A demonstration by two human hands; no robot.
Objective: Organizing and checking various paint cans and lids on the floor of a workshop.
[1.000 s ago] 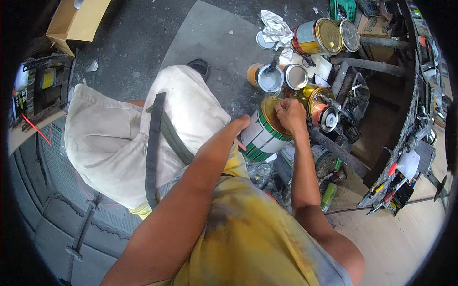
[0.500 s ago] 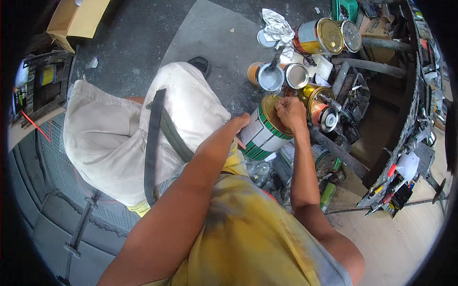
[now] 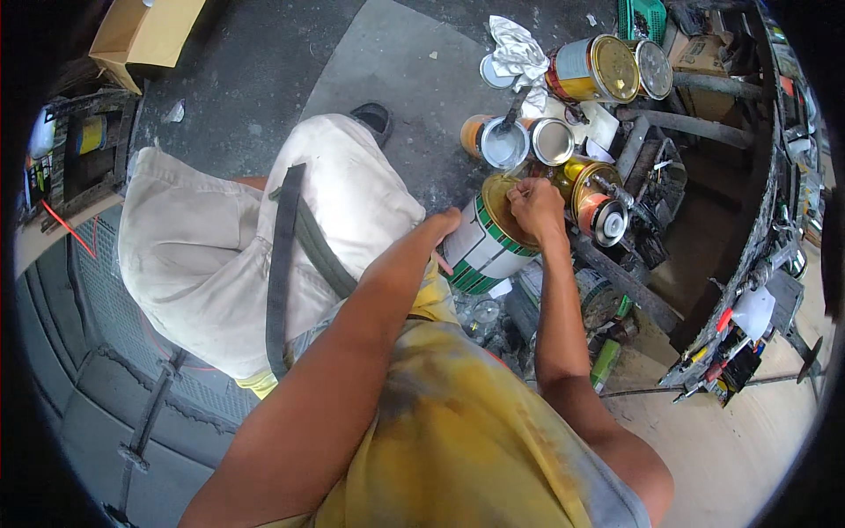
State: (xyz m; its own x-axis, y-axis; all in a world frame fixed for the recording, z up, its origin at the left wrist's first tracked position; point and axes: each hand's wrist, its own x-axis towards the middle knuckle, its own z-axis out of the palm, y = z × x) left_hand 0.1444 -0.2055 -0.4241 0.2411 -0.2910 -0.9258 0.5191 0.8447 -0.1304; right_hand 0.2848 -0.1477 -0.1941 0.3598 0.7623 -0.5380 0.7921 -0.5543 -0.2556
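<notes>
A large green and white paint can (image 3: 493, 249) with a dull gold lid (image 3: 498, 195) leans tilted by my knee. My left hand (image 3: 444, 233) is pressed round its near left side, steadying it; part of the fingers is hidden. Over the lid, my right hand (image 3: 538, 209) has its fingers pinched together at the lid's right side. Whatever that pinch holds is too small or too covered to make out. Just beyond the can stand an open tin (image 3: 503, 148) of light grey paint with a dark brush (image 3: 514, 109) across it, and a silver-topped tin (image 3: 552, 142).
To the right of the can lie a gold tin (image 3: 588, 180) and a smaller orange one (image 3: 606, 220). Larger gold cans (image 3: 613, 69) and a crumpled white rag (image 3: 517, 49) are farther off. A dark frame (image 3: 695, 128) with tools borders the right; a cardboard box (image 3: 145, 40) sits far left.
Both hands keep their places on the can, with at most a slight shift of the right fingers. The view has moved a little, so surrounding things sit slightly farther right.
</notes>
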